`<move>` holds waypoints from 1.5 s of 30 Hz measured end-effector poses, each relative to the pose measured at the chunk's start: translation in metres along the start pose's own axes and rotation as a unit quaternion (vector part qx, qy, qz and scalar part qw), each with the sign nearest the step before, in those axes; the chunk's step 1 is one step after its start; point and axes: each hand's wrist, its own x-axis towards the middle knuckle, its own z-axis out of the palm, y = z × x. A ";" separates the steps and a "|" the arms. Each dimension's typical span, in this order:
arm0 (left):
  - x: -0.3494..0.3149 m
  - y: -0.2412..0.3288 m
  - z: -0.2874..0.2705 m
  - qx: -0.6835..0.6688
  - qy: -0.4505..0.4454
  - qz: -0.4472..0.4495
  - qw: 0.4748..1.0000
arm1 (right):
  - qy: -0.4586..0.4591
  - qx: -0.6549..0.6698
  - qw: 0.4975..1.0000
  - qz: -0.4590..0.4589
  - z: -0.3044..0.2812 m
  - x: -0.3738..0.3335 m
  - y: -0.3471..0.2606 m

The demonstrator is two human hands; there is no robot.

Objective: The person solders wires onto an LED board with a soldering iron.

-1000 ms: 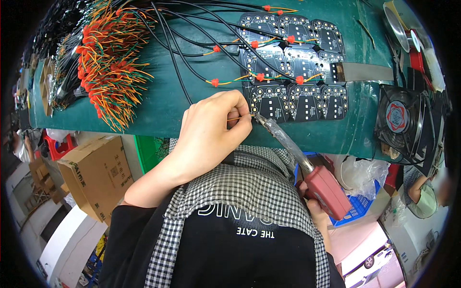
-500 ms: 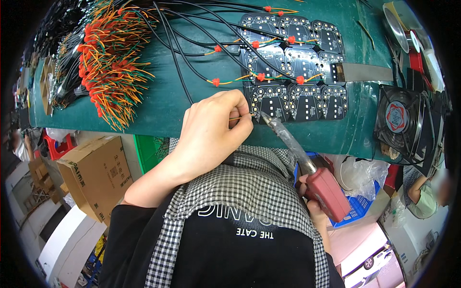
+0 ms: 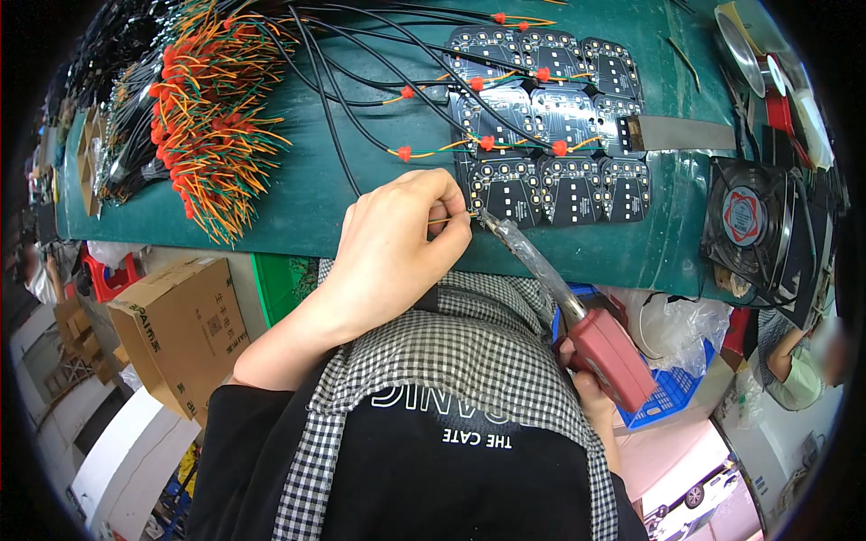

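Note:
My left hand pinches the end of a thin orange wire between thumb and fingertips, at the lower left corner of a panel of black circuit boards. My right hand is wrapped round the red handle of a soldering iron, partly hidden behind it. The iron's tip meets or nearly meets the wire end at the board's edge; contact is too small to tell. Black cables with red-wrapped joints lie across the upper boards, their orange and green ends on them. A metal strip rests on the panel's right edge.
A large bundle of cables with orange and green ends lies at the left on the green table. A fan stands at the right, near a solder reel. Below are a carton and a blue basket. Another person sits far right.
The soldering iron has moved slightly left, its tip now at the wire end by the board corner. My left hand has barely moved. The panel appears shifted slightly left.

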 end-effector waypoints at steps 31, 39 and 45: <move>-0.007 0.002 0.001 0.038 -0.010 0.060 0.997 | -0.001 0.077 0.996 0.034 0.001 0.011 -0.018; -0.009 -0.011 0.002 0.056 0.023 0.207 0.976 | 0.050 0.209 0.973 0.088 0.007 0.021 -0.040; -0.010 -0.018 -0.002 0.085 0.036 0.256 0.962 | 0.017 0.153 0.985 0.077 0.002 0.014 -0.027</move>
